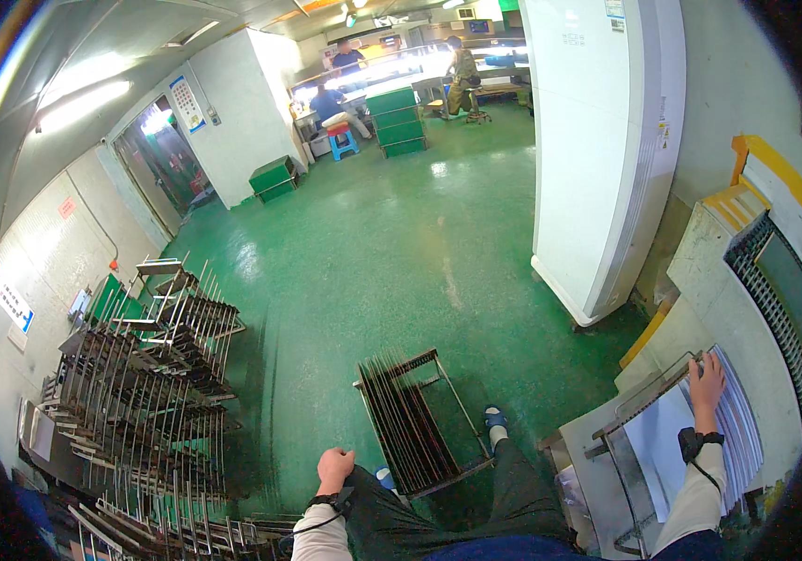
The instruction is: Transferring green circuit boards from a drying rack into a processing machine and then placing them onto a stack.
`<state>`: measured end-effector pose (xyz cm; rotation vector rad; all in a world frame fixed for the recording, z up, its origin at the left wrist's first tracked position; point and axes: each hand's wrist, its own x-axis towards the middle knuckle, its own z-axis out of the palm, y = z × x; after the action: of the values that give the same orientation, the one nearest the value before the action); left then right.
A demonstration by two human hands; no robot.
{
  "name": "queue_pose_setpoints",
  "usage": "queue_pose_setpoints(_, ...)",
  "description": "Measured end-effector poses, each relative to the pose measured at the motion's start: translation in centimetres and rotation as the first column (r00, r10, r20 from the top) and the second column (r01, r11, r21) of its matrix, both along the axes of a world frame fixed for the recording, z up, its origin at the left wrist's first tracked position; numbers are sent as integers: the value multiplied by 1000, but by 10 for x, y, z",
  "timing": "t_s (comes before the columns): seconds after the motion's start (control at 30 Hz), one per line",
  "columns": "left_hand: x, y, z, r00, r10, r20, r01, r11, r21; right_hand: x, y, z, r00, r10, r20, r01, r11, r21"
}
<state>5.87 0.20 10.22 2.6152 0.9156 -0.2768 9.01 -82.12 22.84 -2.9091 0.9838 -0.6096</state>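
Note:
My left hand [334, 468] hovers by my left knee, its fingers curled in with nothing visible in them. Reaching out to the right, my right hand [707, 381] touches the far top end of a row of thin white panels [736, 421]. Its fingers look spread over the panel edges. Those panels stand closely side by side in a metal rack [621, 425] on a grey surface. Between my feet, on the floor, a metal-framed rack [438, 355] holds a row of thin dark upright plates [401, 416].
Stacked metal racks with upright rods [153, 374] fill the left side. A tall white cabinet [597, 159] rises at right, beside a machine with a mesh panel [775, 299]. Green crates [397, 122] stand farther back on the green floor [354, 243], where people sit at lit benches.

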Motion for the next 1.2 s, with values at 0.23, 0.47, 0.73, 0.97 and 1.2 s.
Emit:
queue_pose_setpoints(0.23,0,-1,1,1000,18,3,-18,1000,2,0,0,-1,1000,-4,1,4,1000,-5)
queue_pose_setpoints(0.47,-2,-1,0,999,-2,33,1,1000,11,0,-1,-2,1000,17,26,-16,1000,-12)
queue_pose_setpoints(0.73,-2,-2,1,999,0,37,0,1000,6,0,-1,-2,999,22,32,-21,1000,-17)
queue_pose_setpoints(0.97,-1,-3,4,1000,1,24,-1,1000,-3,-1,3,2,1000,11,14,-11,1000,-8)
queue_pose_setpoints(1.2,-1,-2,3,1000,1,8,-1,1000,-2,-1,3,1,1000,20,24,-20,1000,-15)
